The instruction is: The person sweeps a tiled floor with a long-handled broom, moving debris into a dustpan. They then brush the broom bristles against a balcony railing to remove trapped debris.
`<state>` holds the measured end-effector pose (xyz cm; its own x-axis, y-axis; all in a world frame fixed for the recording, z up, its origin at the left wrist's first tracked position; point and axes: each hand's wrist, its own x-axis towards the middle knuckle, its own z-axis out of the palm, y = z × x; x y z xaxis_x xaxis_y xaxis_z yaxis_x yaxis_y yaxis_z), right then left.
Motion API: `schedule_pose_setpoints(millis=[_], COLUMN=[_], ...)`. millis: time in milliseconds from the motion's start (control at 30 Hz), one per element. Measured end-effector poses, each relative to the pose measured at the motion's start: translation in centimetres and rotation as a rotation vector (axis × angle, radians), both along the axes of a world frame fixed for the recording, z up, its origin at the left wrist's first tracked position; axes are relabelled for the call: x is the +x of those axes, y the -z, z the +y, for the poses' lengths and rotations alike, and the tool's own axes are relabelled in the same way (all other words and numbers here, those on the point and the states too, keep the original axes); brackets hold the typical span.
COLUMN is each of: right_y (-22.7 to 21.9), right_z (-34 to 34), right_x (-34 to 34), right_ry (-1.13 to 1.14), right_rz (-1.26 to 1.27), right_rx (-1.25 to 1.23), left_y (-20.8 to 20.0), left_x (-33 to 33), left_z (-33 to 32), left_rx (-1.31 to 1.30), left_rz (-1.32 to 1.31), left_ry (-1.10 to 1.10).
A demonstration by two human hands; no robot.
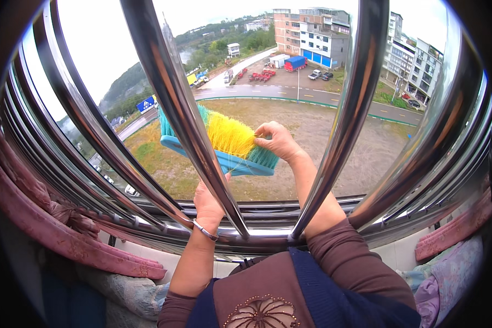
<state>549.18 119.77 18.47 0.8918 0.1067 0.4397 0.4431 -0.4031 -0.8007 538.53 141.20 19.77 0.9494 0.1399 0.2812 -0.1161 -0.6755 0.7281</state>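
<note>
A broom head [218, 156] with a light blue plastic base is held outside the window bars, bristles upward. Its yellow bristles [229, 135] fill the middle, with teal bristles at both ends. My left hand [206, 203], with a bracelet at the wrist, grips the underside of the base. A metal bar partly hides that hand and the broom head. My right hand [279, 141] reaches out through the bars, its thumb and fingers pinched on bristles where yellow meets teal. Loose strands hang below the base. Any broom handle is out of sight.
Shiny vertical metal bars [344, 109] stand around both arms, above a lower rail [268, 240]. Pink curtains [104, 257] hang at the sides, with patterned fabric near them. Beyond lie bare ground [333, 147], a road, parked vehicles and buildings, far below.
</note>
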Motion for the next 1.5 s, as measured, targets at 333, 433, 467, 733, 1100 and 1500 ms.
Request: schedule_pose_setpoints(millis=[333,433,467,733,1100,1500], right_y=[-1.3,-0.6,-0.6,5.4,-4.5,-3.5], right_z=[0.9,1.5,1.2,-5.3,4.7,2.9], right_x=[-0.6,-0.1,-0.4,3.5,-0.4,1.4], right_ry=[0.270,0.619,0.622,1.123,0.159,0.021], right_rz=[-0.255,-0.290,-0.171,0.119,-0.461,-0.514], right_rx=[-0.319,-0.433,-0.238,-0.059,0.051,0.119], left_y=[1.6,1.8,1.9,1.4,3.3,4.0], left_x=[0.4,0.3,0.3,0.4,0.4,0.5], left_z=[0.2,0.4,0.5,0.2,0.0,0.2], left_rx=[0.120,0.160,0.172,0.138,0.272,0.118], left_rz=[-0.193,-0.202,-0.210,-0.177,-0.357,-0.319], left_ry=[-0.021,-0.017,-0.024,-0.001,0.036,0.158])
